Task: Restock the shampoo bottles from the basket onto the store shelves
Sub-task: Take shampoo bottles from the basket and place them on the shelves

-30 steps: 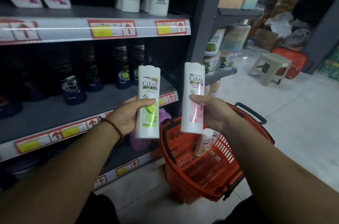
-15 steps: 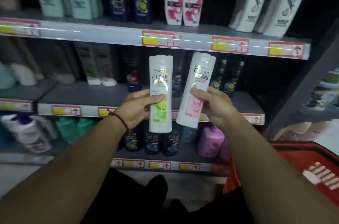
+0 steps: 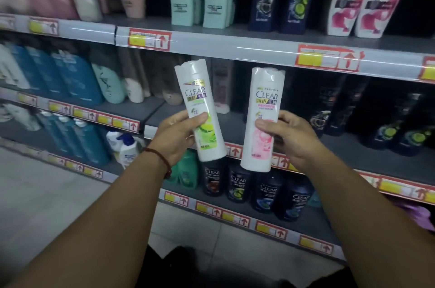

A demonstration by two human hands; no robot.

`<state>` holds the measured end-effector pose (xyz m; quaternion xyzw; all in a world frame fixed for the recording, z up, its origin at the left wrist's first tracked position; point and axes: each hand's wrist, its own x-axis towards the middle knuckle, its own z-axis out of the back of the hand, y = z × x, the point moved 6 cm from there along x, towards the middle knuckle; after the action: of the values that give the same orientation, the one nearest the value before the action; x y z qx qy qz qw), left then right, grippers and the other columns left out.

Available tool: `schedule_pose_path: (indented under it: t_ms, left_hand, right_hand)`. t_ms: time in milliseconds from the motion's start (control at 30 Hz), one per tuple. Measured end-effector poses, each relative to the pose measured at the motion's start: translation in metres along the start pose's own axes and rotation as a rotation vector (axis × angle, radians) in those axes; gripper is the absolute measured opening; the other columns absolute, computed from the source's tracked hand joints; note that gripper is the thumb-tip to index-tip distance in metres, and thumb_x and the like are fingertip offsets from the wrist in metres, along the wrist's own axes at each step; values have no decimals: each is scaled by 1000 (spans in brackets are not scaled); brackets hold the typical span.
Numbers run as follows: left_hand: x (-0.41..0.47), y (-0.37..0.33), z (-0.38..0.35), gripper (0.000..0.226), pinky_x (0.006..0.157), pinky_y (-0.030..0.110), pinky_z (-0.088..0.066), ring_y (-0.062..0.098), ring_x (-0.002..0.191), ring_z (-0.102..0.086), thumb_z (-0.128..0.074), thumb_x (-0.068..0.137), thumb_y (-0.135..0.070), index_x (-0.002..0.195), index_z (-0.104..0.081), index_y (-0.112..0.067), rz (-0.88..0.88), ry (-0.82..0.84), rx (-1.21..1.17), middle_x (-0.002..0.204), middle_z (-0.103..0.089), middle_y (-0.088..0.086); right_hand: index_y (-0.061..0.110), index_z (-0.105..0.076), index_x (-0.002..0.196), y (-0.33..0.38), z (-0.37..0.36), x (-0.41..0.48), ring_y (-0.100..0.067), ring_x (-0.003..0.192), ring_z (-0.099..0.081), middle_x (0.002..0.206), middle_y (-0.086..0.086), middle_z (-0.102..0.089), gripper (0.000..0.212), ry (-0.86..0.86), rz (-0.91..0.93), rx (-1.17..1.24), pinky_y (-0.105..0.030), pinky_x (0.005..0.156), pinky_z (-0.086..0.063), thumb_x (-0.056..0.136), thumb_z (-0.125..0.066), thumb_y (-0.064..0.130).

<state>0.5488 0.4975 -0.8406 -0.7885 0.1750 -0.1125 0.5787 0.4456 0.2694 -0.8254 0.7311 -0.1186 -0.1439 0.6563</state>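
My left hand [image 3: 177, 137] grips a white CLEAR shampoo bottle with a green label [image 3: 200, 108], tilted slightly left. My right hand [image 3: 290, 137] holds a white CLEAR bottle with a pink label [image 3: 261, 118], nearly upright. Both bottles are raised in front of the middle shelf [image 3: 235, 122], which has a bare grey stretch behind them. The basket is out of view.
The top shelf [image 3: 235, 48] carries mint, dark blue and white-pink bottles. Dark CLEAR bottles [image 3: 386, 127] stand at the right of the middle shelf, pale and teal ones at the left. The bottom shelf [image 3: 235, 217] holds several dark CLEAR bottles. Light floor tiles lie below left.
My view has swung left from the red basket and aisle to face the shelves. Both hands carried their bottles up in front of the middle shelf; the basket has left the view.
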Motion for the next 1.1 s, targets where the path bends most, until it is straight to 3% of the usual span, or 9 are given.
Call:
schedule_pose_path:
  t_ms: [133,267,467,633,767,967,1100]
  left_hand:
    - [25,-3,37,22,71,32,-59,17,79,-72,-69,87,-10,109,-69,-9,-45,-77,-37,95,-76,5]
    - [51,2,62,23,72,32,-59,17,87,-72,-67,88,-6,111,-66,-10,-97,-121,-75,103,-75,5]
    - [99,4,65,42,93,38,-54,25,111,-66,-68,87,0,126,-57,-5,-133,5,-23,122,-69,12]
    - [140,12,61,54,102,42,-49,27,121,-61,-68,86,3,136,-49,-4,-112,174,70,130,-64,12]
    - [153,17,68,55,101,40,-49,22,121,-62,-70,85,-1,136,-49,-8,-136,180,101,129,-66,5]
    - [153,28,74,64,93,37,-56,18,110,-67,-83,75,-6,131,-55,-21,-159,166,359,118,-71,-1]
    - [159,29,83,63,93,39,-56,12,104,-68,-88,70,-13,125,-59,-25,-159,157,533,113,-72,-6]
  right_hand:
    - [5,-64,118,-6,-33,24,-25,96,-75,107,-8,-77,41,-35,43,42,-38,84,-60,80,-79,6]
    - [7,-65,115,-7,-59,60,-21,93,-75,107,-7,-77,41,-114,119,26,-35,78,-58,77,-81,3]
    - [13,-64,113,-8,-82,109,-18,96,-74,110,-3,-74,45,-192,180,6,-33,80,-59,74,-86,8]
    - [10,-63,115,-23,-92,136,-14,94,-74,109,-1,-75,49,-207,177,-11,-32,80,-59,72,-86,3]
    - [11,-64,116,-34,-95,145,-12,96,-74,107,-1,-76,48,-188,207,-71,-28,80,-58,74,-85,4]
    - [27,-66,114,-47,-85,138,-8,86,-71,97,10,-75,44,-74,233,-466,-23,78,-58,75,-87,19]
    - [25,-68,109,-67,-82,140,-6,84,-67,95,12,-72,42,-87,188,-616,-16,73,-52,73,-88,23]
